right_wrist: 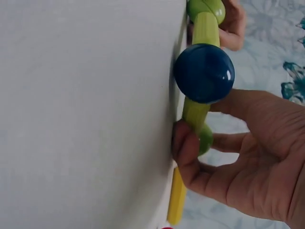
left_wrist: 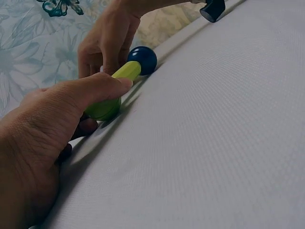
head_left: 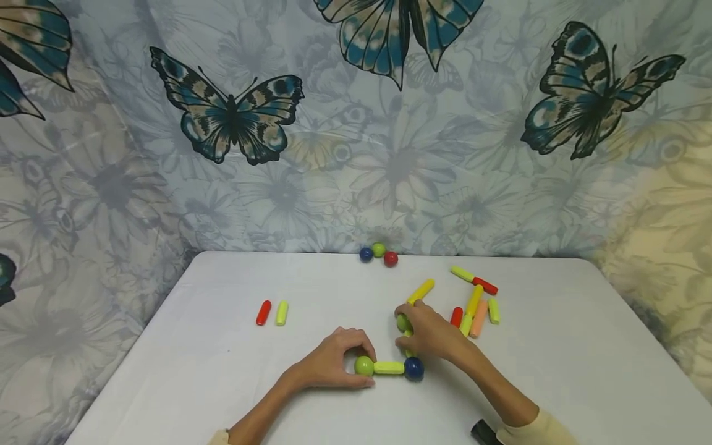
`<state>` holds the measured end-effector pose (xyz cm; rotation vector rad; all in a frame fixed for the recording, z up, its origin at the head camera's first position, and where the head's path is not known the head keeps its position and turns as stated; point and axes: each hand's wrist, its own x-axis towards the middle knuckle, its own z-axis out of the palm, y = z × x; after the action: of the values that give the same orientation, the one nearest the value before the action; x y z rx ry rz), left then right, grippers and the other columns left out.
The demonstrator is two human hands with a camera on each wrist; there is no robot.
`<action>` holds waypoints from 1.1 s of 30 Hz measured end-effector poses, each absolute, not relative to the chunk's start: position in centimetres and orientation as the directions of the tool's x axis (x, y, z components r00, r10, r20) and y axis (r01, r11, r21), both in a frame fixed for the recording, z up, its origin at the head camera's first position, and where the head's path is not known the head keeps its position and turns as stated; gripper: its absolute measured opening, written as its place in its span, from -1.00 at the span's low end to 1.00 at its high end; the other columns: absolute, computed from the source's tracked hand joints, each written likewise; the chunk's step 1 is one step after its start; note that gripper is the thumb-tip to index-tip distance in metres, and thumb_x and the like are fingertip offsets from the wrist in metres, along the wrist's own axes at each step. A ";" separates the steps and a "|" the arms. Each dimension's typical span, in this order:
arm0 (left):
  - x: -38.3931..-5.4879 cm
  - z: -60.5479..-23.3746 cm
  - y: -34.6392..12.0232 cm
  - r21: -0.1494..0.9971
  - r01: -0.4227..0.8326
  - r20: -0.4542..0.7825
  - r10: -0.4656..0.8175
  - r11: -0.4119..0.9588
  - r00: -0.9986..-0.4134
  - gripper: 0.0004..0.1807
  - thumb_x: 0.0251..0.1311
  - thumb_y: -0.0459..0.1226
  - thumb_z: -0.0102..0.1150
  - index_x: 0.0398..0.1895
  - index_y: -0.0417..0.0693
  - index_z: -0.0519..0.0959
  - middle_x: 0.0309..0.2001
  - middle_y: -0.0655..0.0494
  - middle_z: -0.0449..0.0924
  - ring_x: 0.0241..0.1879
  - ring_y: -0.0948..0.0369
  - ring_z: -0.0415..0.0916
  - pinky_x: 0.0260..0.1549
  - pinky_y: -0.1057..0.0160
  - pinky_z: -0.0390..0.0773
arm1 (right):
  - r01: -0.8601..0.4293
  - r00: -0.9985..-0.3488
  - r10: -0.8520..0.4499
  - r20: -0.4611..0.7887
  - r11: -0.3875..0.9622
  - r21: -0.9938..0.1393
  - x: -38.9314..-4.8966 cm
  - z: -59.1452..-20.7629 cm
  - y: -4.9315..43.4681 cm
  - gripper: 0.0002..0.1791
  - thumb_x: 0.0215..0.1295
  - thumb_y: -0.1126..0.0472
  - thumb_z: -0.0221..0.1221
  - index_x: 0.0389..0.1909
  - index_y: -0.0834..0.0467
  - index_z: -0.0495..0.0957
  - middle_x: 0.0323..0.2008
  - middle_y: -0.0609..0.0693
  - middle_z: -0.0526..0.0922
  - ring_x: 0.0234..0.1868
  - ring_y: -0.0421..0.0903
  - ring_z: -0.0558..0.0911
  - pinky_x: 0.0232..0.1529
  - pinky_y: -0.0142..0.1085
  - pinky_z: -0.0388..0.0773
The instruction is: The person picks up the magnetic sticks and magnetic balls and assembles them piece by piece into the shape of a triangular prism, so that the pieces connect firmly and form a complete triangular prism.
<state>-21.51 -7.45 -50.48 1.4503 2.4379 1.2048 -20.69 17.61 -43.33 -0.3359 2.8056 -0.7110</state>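
Note:
In the head view, my left hand holds a green ball between curled fingers and thumb. A light green stick runs from that ball to a dark blue ball, forming one side of a corner. From the blue ball a second light green stick leads away to another green ball. My right hand grips that far ball, its fingers curled around it and the stick's end. The left wrist view shows the left thumb lying along the first stick.
A yellow stick lies just beyond the right hand. Several coloured sticks are scattered to its right. Red and light green sticks lie left. Blue, green and red balls sit at the table's back edge.

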 end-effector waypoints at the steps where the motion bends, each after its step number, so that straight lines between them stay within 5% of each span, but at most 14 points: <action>1: -21.5 -50.5 -7.4 0.649 0.717 0.315 0.769 0.253 -0.557 -0.66 0.13 -0.02 0.54 -0.08 0.26 0.62 -0.13 0.43 0.65 -0.08 0.55 0.50 0.03 0.41 0.36 | -0.158 -0.948 -0.272 -0.168 0.855 -0.495 -20.7 -43.3 17.7 -0.39 0.16 0.16 0.52 0.22 0.23 0.58 -0.13 0.11 0.59 -0.23 -0.08 0.51 -0.12 -0.20 0.67; 12: -21.7 -50.5 -7.1 0.635 0.727 0.324 0.766 0.260 -0.556 -0.67 0.14 -0.02 0.54 -0.08 0.25 0.63 -0.13 0.40 0.66 -0.09 0.53 0.50 0.03 0.39 0.38 | -0.123 -0.927 -0.274 -0.255 0.866 -0.485 -20.4 -41.6 19.1 -0.12 0.16 -0.02 0.52 0.42 0.16 0.35 -0.03 0.08 0.66 -0.13 -0.07 0.58 -0.03 -0.07 0.72; 19: -21.8 -50.2 -7.3 0.629 0.732 0.341 0.753 0.262 -0.563 -0.66 0.13 -0.03 0.55 -0.09 0.22 0.62 -0.13 0.38 0.67 -0.11 0.49 0.49 0.01 0.39 0.38 | -0.219 -0.844 -0.416 -0.339 0.844 -0.489 -18.4 -38.9 19.7 -0.59 0.20 0.09 0.50 -0.04 0.01 0.52 -0.46 -0.01 0.54 -0.44 -0.11 0.50 -0.41 -0.32 0.40; 24: -21.7 -50.2 -7.4 0.651 0.709 0.319 0.750 0.271 -0.579 -0.66 0.15 -0.03 0.54 -0.07 0.25 0.62 -0.11 0.40 0.67 -0.11 0.49 0.49 0.02 0.39 0.38 | -0.307 -0.793 -0.501 -0.347 0.820 -0.484 -17.6 -38.9 18.9 -0.68 0.21 0.19 0.49 -0.10 -0.06 0.58 -0.43 -0.11 0.53 -0.36 -0.15 0.49 -0.34 -0.34 0.43; 33: -21.3 -49.1 -7.9 0.726 0.619 0.172 0.792 0.301 -0.586 -0.51 0.13 0.01 0.56 0.08 0.20 0.59 0.00 0.34 0.64 -0.02 0.45 0.49 0.13 0.39 0.45 | -0.282 -0.821 -0.432 -0.373 0.875 -0.393 -17.4 -40.2 18.0 -0.67 0.12 0.19 0.54 -0.19 -0.08 0.59 -0.33 -0.17 0.58 -0.23 -0.14 0.49 -0.16 -0.22 0.57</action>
<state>-21.33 -7.93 -49.06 1.2975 2.3482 1.1569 -17.37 18.03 -40.18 -0.5218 2.5860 -0.4467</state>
